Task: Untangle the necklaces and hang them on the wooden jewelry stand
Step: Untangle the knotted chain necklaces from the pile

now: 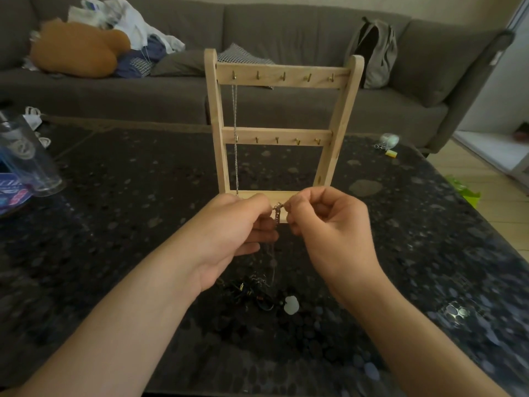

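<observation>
Pinches the clasp end of a thin chain [276, 216] between the curled fingers [259, 200] of left hand [234, 230] and right hand [329, 224] just before the wooden jewelry stand [213, 110] base, a silver necklace [235, 124] hanging from its top-left hook, the tangled necklaces [252, 290] lying nearer on the worktop [114, 224].

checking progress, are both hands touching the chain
Touching. The head view shows the left hand and right hand both pinching the chain at its top end.

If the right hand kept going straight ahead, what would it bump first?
Probably the stand base, just beyond the right hand, which pinches a chain. Depth is hard to judge.
</observation>
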Demonstrator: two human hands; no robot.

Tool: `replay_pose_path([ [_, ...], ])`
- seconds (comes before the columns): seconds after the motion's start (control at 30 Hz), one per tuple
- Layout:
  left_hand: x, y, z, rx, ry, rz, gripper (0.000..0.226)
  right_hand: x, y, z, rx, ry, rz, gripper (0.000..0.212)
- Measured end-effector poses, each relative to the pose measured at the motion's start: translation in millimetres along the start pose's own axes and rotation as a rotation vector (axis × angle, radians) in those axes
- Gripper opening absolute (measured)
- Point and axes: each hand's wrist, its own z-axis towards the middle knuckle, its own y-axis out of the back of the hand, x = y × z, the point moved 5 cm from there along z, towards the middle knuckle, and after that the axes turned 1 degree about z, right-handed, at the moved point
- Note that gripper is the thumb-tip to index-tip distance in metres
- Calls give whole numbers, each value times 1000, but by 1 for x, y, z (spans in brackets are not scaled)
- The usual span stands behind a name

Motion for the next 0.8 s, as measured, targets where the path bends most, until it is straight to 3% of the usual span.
replay_pose_path([
  [0.1, 0, 3, 2, -1, -30, 1, 20, 5, 5, 1, -23, 43, -72, 5],
  [0.2, -2, 5, 4, -12, -87, 79, 20, 7, 3, 0, 39, 111, -161, 21],
  [0.33, -5, 9, 5, -70, -174, 234, 25, 17, -5, -5, 116, 352, -576, 25],
  [0.43, -4, 8, 5, -80, -197, 304, 28, 21, -10, -8, 134, 477, -738, 20],
  [0.63, -2, 9, 8, -79, -159, 264, 27, 20, -5, -6, -12, 384, -696, 6],
  [0.8, -1, 7, 5, -8, -109, 224, 24, 24, 3, -5, -60, 337, -615, 7],
])
